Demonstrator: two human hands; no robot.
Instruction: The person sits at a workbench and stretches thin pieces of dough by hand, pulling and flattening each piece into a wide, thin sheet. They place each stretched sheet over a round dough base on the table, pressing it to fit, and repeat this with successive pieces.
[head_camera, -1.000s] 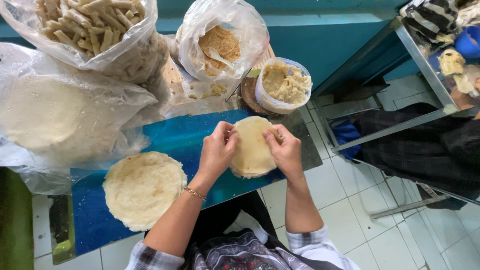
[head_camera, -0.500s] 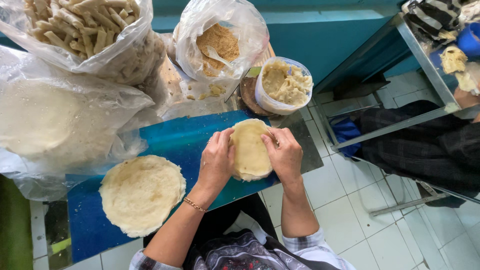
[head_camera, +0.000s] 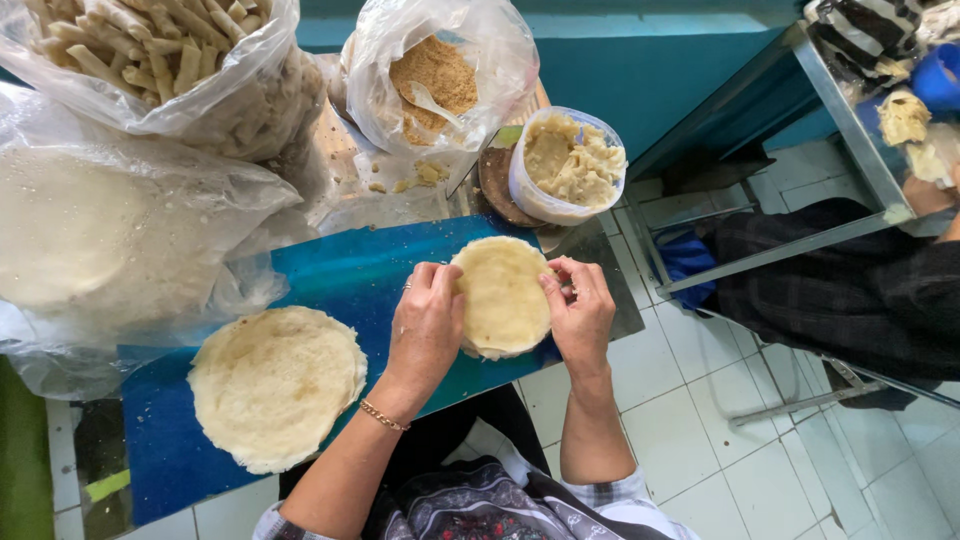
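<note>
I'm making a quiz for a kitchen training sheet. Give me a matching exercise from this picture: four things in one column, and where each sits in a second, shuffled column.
Things:
1. round dough sheet
2. stack of dough rounds
3. tub of pale filling
4. bag of brown crumbs

Places:
A. lying on the blue board, near the left wrist
B. held between the left hand and right hand
C. at the back, a white spoon inside it
D. just behind the held sheet, beside a dark round lid

Pairs: 1-B, 2-A, 3-D, 4-C
</note>
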